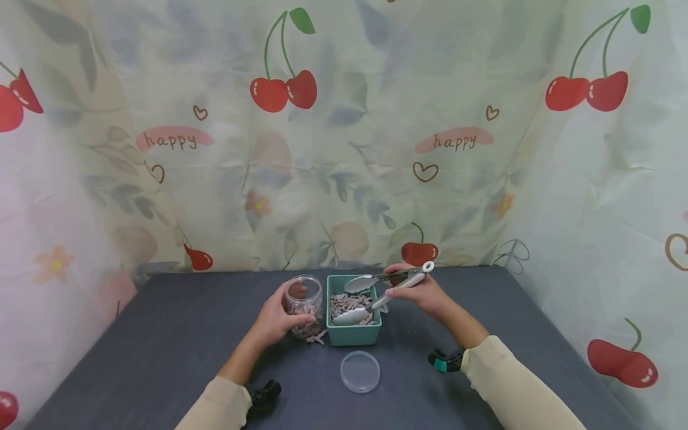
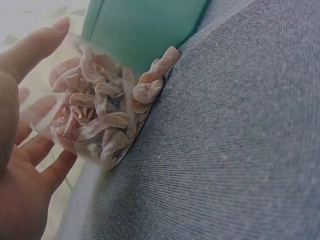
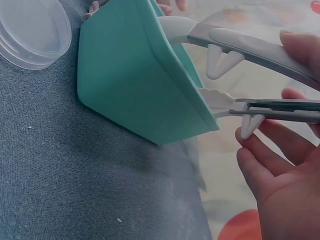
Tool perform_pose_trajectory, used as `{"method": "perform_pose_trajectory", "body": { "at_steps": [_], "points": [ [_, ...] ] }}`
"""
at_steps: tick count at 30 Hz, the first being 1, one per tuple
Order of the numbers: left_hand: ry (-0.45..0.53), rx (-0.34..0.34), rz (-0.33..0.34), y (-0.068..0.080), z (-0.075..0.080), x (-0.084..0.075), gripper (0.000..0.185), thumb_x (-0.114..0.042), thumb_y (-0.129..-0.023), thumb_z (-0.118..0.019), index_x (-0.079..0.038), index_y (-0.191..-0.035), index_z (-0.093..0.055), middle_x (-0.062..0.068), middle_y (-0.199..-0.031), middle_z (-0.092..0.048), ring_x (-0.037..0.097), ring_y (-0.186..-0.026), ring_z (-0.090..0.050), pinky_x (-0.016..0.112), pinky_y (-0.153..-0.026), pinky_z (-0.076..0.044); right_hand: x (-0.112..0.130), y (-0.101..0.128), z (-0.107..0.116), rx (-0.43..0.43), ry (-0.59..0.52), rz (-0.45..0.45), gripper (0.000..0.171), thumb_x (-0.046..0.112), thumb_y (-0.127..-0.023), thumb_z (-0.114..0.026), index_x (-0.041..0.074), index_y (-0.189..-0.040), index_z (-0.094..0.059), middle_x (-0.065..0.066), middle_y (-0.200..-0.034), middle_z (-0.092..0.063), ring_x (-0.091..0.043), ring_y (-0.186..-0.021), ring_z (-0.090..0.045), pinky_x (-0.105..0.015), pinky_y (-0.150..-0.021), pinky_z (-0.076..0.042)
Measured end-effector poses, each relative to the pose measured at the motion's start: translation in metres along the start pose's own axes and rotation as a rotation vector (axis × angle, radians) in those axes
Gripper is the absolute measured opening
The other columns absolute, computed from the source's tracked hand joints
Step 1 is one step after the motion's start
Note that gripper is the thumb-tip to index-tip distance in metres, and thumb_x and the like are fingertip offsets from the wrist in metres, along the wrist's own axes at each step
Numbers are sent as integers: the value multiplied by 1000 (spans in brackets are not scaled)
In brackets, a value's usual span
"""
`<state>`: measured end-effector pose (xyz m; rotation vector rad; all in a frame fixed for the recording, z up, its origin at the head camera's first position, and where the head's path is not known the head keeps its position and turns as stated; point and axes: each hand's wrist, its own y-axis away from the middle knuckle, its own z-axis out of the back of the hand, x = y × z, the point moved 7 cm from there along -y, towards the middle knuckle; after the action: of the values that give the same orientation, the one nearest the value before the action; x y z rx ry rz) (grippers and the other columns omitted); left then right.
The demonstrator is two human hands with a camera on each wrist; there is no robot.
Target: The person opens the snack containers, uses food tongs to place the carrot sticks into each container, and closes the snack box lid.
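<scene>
Left hand with fingers wrapped round clear jar of pinkish dried strips on grey tabletop, jar beside teal tub of strips, right hand gripping open tongs over tub, clear lid lying near tub's front.

I note a clear round lid lying on the grey desk; cherry-print curtain behind.
</scene>
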<state>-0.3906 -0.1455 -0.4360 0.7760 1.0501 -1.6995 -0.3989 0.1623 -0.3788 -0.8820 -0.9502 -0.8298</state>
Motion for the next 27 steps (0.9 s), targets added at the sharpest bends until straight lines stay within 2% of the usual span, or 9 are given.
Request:
{"method": "perform_pose_trajectory", "body": {
  "at_steps": [8,13,19,23,26,27],
  "points": [
    [6,5,0,0,-1,2,84,-15,-70,-89,-13,-141,-44,6,-130,-59,22,-112,-58,43,-90,-47,-9,-5,-3,1,-7,-45,48,11,-83,-78,0,-126,-59,-21,-120,-55,-27,-94,-54,-37,-82,-46],
    [1,-4,2,1,0,0,86,-14,-70,-89,-10,-143,-43,6,-130,-59,23,-112,-58,44,-91,-46,-8,-6,-4,27,-24,-56,52,13,-84,-77,-5,-128,-55,-28,-121,-52,-27,-94,-55,-38,-84,-46],
    [-18,-13,-4,1,-1,1,83,-16,-71,-89,-13,-141,-45,6,-129,-60,22,-111,-58,43,-89,-47,-5,-6,-3,63,-38,-62,49,12,-86,-75,-4,-128,-55,-27,-123,-55,-26,-97,-58,-38,-86,-46],
    [-14,-6,6,1,-1,1,84,-15,-70,-89,-15,-142,-44,5,-129,-59,22,-113,-58,43,-91,-46,-3,-7,-1,52,-33,-62,48,12,-85,-75,-1,-128,-56,-23,-124,-55,-28,-98,-56,-39,-86,-45],
    [-11,-7,-7,1,0,0,85,-13,-71,-88,-11,-143,-43,7,-130,-59,24,-113,-58,43,-91,-46,-5,-9,-3,51,-30,-59,49,12,-85,-75,-1,-129,-56,-23,-124,-53,-28,-97,-55,-39,-85,-45],
    [-6,-1,-6,2,0,-6,85,-11,-72,-88,-9,-143,-42,10,-130,-59,25,-113,-57,44,-91,-46,-6,-10,-4,51,-32,-57,50,12,-85,-75,-2,-129,-56,-25,-124,-52,-27,-97,-54,-38,-85,-45]
  ]
}}
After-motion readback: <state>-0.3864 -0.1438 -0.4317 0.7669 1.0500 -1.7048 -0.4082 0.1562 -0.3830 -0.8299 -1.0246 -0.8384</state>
